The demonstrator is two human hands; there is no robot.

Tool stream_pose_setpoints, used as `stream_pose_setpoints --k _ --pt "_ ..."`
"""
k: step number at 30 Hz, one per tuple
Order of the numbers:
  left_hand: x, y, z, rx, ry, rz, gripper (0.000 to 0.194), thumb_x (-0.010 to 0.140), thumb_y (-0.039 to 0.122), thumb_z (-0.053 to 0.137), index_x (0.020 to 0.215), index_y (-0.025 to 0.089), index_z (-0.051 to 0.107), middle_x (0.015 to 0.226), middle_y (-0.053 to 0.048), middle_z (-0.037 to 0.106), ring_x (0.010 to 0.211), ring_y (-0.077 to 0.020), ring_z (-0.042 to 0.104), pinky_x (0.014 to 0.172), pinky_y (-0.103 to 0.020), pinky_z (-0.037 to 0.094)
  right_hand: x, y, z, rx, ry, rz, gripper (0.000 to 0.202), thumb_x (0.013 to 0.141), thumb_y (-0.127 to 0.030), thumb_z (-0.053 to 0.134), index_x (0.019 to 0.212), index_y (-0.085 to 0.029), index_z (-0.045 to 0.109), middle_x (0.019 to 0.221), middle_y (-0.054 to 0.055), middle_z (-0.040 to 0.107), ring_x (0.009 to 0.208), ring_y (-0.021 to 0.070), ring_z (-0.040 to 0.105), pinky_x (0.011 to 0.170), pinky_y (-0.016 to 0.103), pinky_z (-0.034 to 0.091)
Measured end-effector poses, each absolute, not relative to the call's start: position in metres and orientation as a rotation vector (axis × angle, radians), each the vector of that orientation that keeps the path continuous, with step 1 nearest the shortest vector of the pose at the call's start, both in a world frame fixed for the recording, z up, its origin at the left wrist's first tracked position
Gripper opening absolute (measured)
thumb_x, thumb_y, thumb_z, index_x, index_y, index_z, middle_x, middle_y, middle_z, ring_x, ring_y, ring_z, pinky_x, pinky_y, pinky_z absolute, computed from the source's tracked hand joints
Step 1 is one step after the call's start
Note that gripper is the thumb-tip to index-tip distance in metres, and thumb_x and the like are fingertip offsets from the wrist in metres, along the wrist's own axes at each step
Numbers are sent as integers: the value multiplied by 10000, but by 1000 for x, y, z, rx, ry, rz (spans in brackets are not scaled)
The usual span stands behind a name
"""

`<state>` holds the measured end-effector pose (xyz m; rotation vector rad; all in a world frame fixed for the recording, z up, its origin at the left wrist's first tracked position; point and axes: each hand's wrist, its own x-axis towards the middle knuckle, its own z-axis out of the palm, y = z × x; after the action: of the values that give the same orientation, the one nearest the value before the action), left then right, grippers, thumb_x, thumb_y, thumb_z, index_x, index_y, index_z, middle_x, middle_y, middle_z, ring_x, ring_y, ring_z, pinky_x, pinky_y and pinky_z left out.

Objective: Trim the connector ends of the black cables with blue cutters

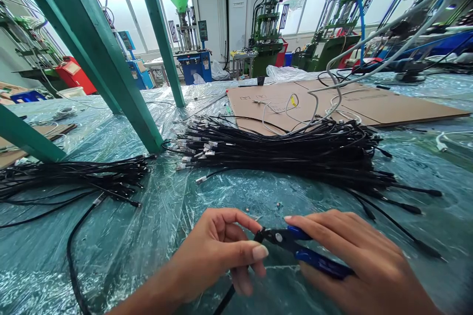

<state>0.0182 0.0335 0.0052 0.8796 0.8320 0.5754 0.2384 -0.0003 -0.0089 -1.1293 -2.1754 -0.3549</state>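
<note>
Between the thumb and index finger of my left hand point(225, 246) is the end of a black cable point(226, 300), whose length runs down out of the frame. My right hand point(354, 251) is wrapped round a pair of flush cutters point(321, 262) with blue handles. The dark jaws of the cutters touch the black cable end at my left fingertips; whether they bite into it is too small to tell. Just beyond both hands lies a thick bundle of black cables point(291, 150), with metal plugs at its left end and black tips at its right.
More black cables point(74, 177) lie at the left, beside green metal posts point(111, 54). Plastic film covers the table point(162, 236). Flat cardboard point(273, 103) with loose grey cables point(334, 83) lies behind the bundle. Machines point(266, 29) stand along the windows.
</note>
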Motion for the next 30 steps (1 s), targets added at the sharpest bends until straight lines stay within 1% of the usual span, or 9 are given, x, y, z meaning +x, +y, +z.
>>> stream_pose_setpoints --k 5,12,18,23,30 --pt "18 33 5 874 831 565 267 671 251 820 811 133 624 565 -10 714 355 -66 577 354 -109 393 241 -1 -10 -1109 -2219 -358 293 788 -164 564 1076 -221 570 844 -7 692 708 142 653 628 274 506" --pt "18 34 5 870 828 568 262 677 236 814 823 135 621 570 -11 720 350 -66 578 350 -109 410 233 0 -4 -1123 -2058 -343 227 801 -128 511 979 -219 620 796 -14 678 695 122 644 635 249 496" --pt "18 33 4 863 815 577 248 683 218 809 816 134 618 567 -6 719 348 -60 578 349 -101 416 234 0 -5 -1103 -2076 -360 234 799 -116 511 989 -206 614 803 -11 664 713 108 627 663 249 480" --pt "18 33 5 859 822 571 250 675 220 814 803 134 616 552 -2 714 339 -56 570 340 -95 405 232 1 -6 -1108 -2093 -373 230 796 -121 508 983 -201 617 794 -5 664 716 114 627 661 255 476" --pt "19 34 8 882 855 568 251 657 225 820 785 127 627 549 -5 709 342 -58 567 338 -103 414 233 -1 -7 -1111 -2090 -325 233 791 -127 506 969 -220 623 783 -17 680 686 120 642 628 248 486"
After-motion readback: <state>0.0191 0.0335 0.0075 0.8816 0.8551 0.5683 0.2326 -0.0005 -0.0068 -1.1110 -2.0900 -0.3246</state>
